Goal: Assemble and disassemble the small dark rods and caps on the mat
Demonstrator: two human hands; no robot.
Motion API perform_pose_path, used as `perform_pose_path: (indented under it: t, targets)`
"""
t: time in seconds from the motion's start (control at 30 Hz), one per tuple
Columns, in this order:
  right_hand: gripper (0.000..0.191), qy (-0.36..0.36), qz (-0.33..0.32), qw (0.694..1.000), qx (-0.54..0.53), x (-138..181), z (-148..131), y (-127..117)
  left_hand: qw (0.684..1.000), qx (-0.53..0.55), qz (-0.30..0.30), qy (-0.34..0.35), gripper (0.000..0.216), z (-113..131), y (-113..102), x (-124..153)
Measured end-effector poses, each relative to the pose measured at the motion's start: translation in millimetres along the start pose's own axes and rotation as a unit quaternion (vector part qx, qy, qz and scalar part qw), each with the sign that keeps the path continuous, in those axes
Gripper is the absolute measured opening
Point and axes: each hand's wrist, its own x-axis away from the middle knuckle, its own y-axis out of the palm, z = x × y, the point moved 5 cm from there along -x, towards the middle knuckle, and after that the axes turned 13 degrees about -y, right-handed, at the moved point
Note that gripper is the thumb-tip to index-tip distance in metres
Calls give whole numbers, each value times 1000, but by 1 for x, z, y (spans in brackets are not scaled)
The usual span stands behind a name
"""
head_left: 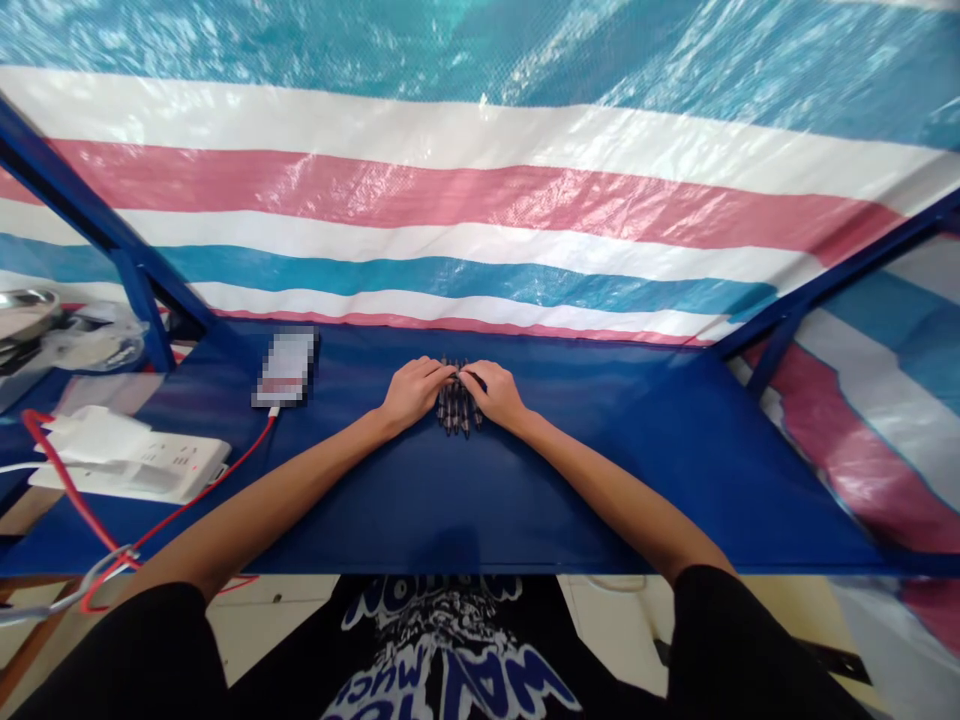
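Note:
Several dark pens (459, 412) lie side by side in a row on the blue table, their tips pointing towards me. My left hand (417, 390) is closed at the left of the row, thumb and fingers pressed to the pens' far part. From the right, my right hand (493, 390) grips the same row, its fingers curled and its thumb reaching inward. The two hands almost meet over the pens. Both hide the upper part of the row, so exactly which pens each one pinches does not show clearly.
A phone (285, 366) lies on the table (465, 510) to the left, plugged into a red cable (247, 455). Nearer stands a white power strip (176, 468) with a charger. Blue metal bars (817, 290) flank the table, and a striped plastic sheet (480, 200) hangs behind it.

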Motion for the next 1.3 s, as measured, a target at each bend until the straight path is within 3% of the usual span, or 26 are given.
perform_pose_path:
  t: [0.87,1.3]
  targets:
    - [34,-8,4,1000,-19,-1,0,-1,999,8,-31,-23,27,-2,3,2]
    - [34,0,-5,1000,-14,0,1,1,1000,-2,-14,-19,28,1,0,1]
